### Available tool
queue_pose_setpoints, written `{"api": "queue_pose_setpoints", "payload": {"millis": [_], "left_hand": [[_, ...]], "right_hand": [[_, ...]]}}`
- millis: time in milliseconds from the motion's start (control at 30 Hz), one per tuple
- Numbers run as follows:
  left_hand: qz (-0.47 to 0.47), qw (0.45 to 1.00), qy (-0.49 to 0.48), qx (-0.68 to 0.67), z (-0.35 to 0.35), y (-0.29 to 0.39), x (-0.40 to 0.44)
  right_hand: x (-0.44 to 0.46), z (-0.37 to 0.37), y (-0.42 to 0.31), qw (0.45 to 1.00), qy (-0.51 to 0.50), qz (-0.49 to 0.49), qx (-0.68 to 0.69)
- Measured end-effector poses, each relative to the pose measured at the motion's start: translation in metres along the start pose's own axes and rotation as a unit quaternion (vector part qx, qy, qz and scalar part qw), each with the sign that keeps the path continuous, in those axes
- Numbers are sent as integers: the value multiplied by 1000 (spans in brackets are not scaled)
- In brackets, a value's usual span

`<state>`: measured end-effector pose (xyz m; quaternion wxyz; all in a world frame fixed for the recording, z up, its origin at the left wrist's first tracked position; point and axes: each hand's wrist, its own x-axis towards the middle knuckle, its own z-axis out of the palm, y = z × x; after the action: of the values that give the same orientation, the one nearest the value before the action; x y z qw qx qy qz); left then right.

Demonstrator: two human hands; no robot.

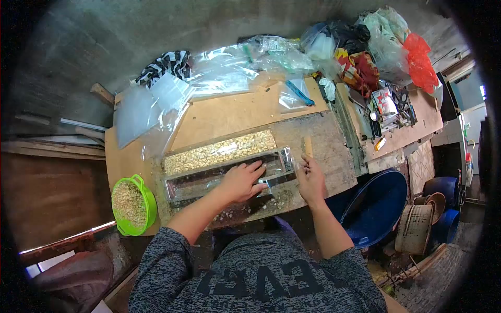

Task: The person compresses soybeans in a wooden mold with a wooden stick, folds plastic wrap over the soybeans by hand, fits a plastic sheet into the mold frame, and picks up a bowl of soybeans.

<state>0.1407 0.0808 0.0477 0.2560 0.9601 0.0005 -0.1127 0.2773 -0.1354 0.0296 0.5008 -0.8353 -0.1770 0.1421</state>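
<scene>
A long tray filled with pale chopped pieces lies on the worktable. In front of it is a dark, narrow frame with clear plastic film over it. My left hand rests on the film with its fingers spread, holding nothing. To the right, my right hand is at the film's right end, beside a small wooden stick. Its fingers are bent together, and what they hold, if anything, is too small to tell. Crumbs lie scattered along the near table edge.
A green basket of pale pieces stands at the left. Plastic sheets and a blue cutter lie at the back. Bags and tools are at the back right. A blue tub stands below the table's right side.
</scene>
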Motion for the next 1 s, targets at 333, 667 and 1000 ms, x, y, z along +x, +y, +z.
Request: {"api": "queue_pose_setpoints", "payload": {"millis": [333, 667, 1000], "left_hand": [[-96, 993, 66, -14, -11, -18, -76], [-183, 963, 195, -38, 17, -44, -142], [-255, 939, 231, -17, 16, -40, -163]], "right_hand": [[-10, 7, -70, 962, -71, -255, -73], [3, 62, -57, 843, -330, -322, -277], [-5, 65, -57, 865, -258, -357, -241]]}}
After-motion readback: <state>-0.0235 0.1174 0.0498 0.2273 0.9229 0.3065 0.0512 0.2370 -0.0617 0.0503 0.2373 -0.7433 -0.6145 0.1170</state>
